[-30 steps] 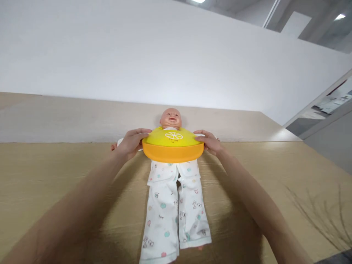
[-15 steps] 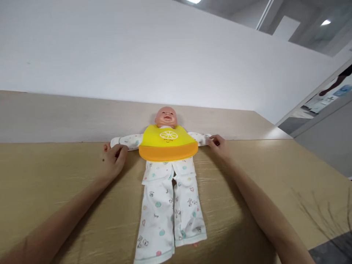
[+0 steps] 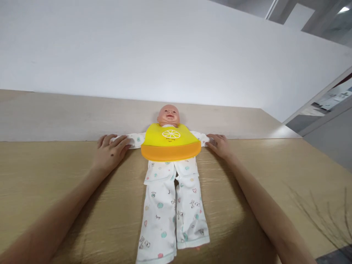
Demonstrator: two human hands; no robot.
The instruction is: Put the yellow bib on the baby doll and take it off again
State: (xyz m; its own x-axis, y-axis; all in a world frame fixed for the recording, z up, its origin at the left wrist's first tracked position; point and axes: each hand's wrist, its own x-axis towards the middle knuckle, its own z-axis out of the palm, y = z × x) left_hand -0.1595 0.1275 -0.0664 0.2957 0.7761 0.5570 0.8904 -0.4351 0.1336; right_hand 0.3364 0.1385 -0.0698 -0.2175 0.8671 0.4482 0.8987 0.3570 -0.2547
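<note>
A baby doll (image 3: pixel 168 115) lies on its back on a wooden-look table (image 3: pixel 55 179), head away from me. It wears white pyjamas printed with small coloured motifs (image 3: pixel 172 212). A yellow silicone bib (image 3: pixel 170 139) with an orange catch pocket and a citrus-slice print covers its chest. My left hand (image 3: pixel 110 152) lies flat over the end of the doll's sleeve (image 3: pixel 134 140), fingers apart. My right hand (image 3: pixel 218 145) rests on the other sleeve end (image 3: pixel 204 138). Neither hand touches the bib. The doll's own hands are hidden.
Beyond the table stands a pale beige board (image 3: pixel 68 119), and above it a white wall (image 3: pixel 137 47). A doorway-like opening (image 3: pixel 327 106) shows at the right. A branchy plant shadow (image 3: pixel 319 216) falls on the table at the lower right.
My hands have let go of the bib's edges and moved outward to the sleeves. The bib now lies on the doll's chest, and my left hand has slid further over the sleeve end.
</note>
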